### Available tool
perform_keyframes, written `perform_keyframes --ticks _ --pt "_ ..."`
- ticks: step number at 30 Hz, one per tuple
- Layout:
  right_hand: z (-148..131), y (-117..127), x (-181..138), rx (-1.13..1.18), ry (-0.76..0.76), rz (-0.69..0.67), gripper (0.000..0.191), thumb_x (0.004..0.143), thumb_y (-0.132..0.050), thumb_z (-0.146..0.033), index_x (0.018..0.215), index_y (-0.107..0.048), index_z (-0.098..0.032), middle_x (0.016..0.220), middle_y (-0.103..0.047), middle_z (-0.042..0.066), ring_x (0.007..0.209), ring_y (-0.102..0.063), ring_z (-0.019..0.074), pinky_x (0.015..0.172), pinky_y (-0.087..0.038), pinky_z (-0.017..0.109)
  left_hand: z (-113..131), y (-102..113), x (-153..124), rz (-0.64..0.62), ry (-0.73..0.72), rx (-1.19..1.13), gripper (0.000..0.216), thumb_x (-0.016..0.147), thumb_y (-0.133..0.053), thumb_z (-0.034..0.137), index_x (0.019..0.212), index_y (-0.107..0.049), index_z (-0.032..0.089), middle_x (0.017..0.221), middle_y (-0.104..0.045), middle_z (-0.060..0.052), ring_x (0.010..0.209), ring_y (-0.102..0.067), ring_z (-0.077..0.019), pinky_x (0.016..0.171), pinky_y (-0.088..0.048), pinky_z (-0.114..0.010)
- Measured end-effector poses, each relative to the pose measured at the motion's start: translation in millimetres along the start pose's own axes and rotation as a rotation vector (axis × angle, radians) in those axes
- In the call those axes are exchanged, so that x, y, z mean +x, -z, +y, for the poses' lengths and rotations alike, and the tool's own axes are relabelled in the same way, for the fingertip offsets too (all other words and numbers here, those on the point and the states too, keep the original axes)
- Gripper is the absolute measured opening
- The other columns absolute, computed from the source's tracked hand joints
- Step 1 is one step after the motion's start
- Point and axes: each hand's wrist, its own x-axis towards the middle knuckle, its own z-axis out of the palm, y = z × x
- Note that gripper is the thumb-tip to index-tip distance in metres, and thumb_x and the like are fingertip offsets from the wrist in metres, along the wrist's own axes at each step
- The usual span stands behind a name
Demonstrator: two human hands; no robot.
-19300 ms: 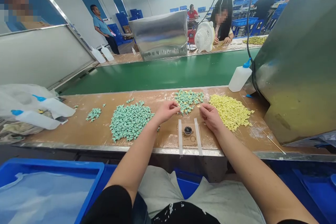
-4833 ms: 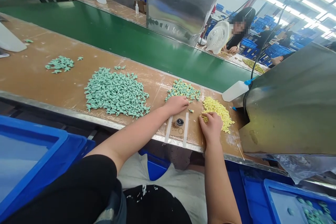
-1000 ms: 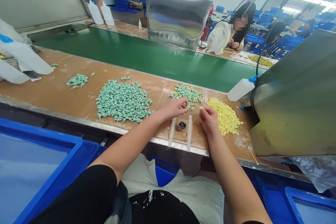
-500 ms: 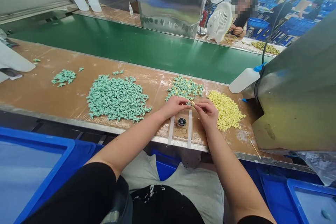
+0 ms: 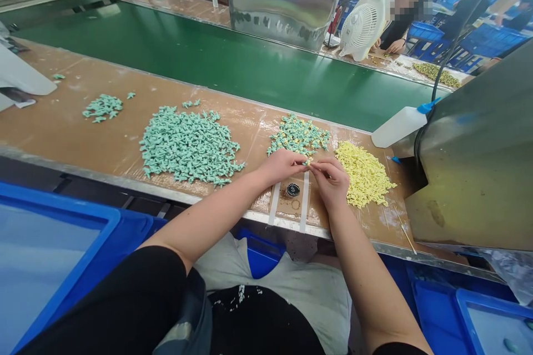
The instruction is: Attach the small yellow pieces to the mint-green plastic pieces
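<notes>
Evidently both hands are working just beyond the small dark-topped pot (image 5: 292,190): the left hand (image 5: 283,167) is pinching a tiny green-and-yellow piece (image 5: 308,161) from one side, while the right hand (image 5: 333,180) is meeting it from the other with thumb and finger drawn together. Right of the pot a yellow heap (image 5: 364,175) is lying, left of it a green heap (image 5: 189,147) is spreading, and behind it a mixed green-and-yellow heap (image 5: 297,132) is sitting. Being so small, the piece is probably weighing next to nothing; its stiffness and slipperiness are not showing, though its thin projections are perhaps asking for gentle pressure, with fingertips best taking the thicker green middle and leaving the yellow bit unsqueezed
</notes>
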Motion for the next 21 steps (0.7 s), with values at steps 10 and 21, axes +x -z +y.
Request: perform_keyframes --ticks 10,21 --pt "1.3 1.6 -4.7 0.015 0.136 -0.039 0.017 0.095 -0.074 -0.030 0.079 -0.071 -0.025 0.086 -0.071 0.002 0.076 -0.066 0.0182 0.066 -0.054 0.034 -6.7 4.3 -0.8 -0.038 -0.248 0.317 0.030 0.100 -0.057 0.031 0.074 -0.067 0.020 0.073 -0.071 -0.001 0.070 -0.062 -0.0148 0.063 -0.031 -0.026" --pt "3.6 3.2 -2.1 -0.157 0.057 -0.171 0.044 0.093 -0.077 -0.038 0.134 -0.063 -0.028 0.116 -0.062 0.008 0.075 -0.054 0.0175 0.071 -0.055 0.036 -4.6 6.9 4.3 -0.104 0.007 0.467 0.017 0.098 -0.063 0.033 0.098 -0.078 0.025 0.098 -0.080 -0.003 0.091 -0.070 -0.0205 0.069 -0.039 -0.028"
